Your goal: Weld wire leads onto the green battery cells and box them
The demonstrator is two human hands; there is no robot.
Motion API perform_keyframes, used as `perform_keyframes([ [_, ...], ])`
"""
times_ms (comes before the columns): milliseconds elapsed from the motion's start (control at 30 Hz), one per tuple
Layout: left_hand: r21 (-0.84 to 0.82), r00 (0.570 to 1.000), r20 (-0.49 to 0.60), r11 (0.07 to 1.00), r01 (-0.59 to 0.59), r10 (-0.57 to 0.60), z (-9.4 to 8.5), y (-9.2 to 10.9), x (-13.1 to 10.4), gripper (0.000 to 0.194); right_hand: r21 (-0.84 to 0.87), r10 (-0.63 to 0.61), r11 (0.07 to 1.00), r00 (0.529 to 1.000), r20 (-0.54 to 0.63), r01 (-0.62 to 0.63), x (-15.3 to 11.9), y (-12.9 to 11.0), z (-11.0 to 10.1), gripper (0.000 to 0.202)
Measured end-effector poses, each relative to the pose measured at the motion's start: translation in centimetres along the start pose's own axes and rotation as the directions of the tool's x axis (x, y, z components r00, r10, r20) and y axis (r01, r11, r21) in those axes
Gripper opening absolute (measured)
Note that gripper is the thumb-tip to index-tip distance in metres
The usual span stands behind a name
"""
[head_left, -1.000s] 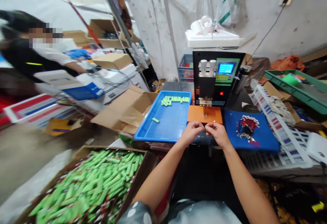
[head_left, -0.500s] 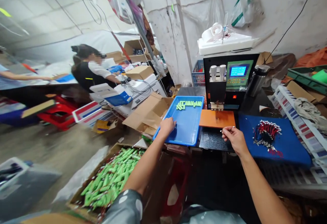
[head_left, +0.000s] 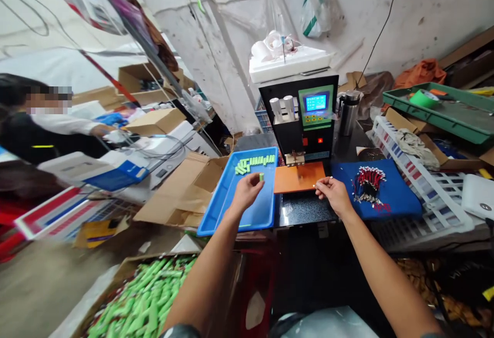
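My left hand (head_left: 249, 192) pinches a small green cylindrical battery cell (head_left: 261, 177) upright above the right side of a blue tray (head_left: 216, 209). More green cells (head_left: 262, 160) lie in the tray's far part. By the right front corner of an orange plate (head_left: 287, 183), my right hand (head_left: 335, 194) has its fingertips closed on a small white-tipped piece (head_left: 315, 186), mostly hidden by the fingers. Behind the plate stands a black spot welding machine (head_left: 318, 145) with a lit screen; its electrodes (head_left: 295, 159) sit over the plate.
Red and black wire leads (head_left: 370, 183) lie on a blue mat (head_left: 405, 204) at right. A steel flask (head_left: 349, 114) stands beside the machine. Lower left, a carton holds many green wrapped packs (head_left: 146, 297). An open cardboard box (head_left: 173, 189) adjoins the tray. Another person (head_left: 57, 127) sits far left.
The view has swung to the right. My left hand has come up from the tray's left side towards the plate, with a green cell now showing in it. My right hand still pinches the small piece.
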State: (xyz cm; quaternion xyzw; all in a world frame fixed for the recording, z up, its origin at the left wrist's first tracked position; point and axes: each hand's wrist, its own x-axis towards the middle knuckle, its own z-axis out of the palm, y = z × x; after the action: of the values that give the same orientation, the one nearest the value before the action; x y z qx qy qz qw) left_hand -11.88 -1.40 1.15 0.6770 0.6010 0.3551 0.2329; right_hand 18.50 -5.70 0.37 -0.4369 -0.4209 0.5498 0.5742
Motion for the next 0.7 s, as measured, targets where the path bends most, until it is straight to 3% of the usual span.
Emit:
perform_keyframes([
  [100,-0.305,0.996,0.057,0.951,-0.042,0.062,3.7,3.8,0.9,0.03,0.037,-0.023,0.999,0.999,-0.038,0.024,1.5,-0.5,0.7,0.047],
  [200,-0.32,0.989,0.092,0.944,-0.084,0.12,7.1,6.3,1.8,0.022,0.042,-0.031,0.999,0.995,-0.09,0.035,3.0,-0.5,1.4,0.046],
  [300,-0.336,0.985,0.104,0.937,-0.097,0.139,9.1,7.0,2.3,0.02,0.024,-0.058,0.998,0.992,-0.11,0.061,4.4,-0.2,1.8,0.044],
  [433,-0.401,0.989,0.087,0.913,-0.075,0.119,9.7,6.9,2.2,0.022,0.045,-0.062,0.997,0.991,-0.116,0.068,5.6,0.5,2.7,0.04],
  [700,-0.29,0.989,0.0,0.946,-0.143,0.149,10.1,6.4,1.8,0.015,0.136,-0.043,0.989,0.993,-0.11,0.058,7.3,1.8,4.2,0.029],
])
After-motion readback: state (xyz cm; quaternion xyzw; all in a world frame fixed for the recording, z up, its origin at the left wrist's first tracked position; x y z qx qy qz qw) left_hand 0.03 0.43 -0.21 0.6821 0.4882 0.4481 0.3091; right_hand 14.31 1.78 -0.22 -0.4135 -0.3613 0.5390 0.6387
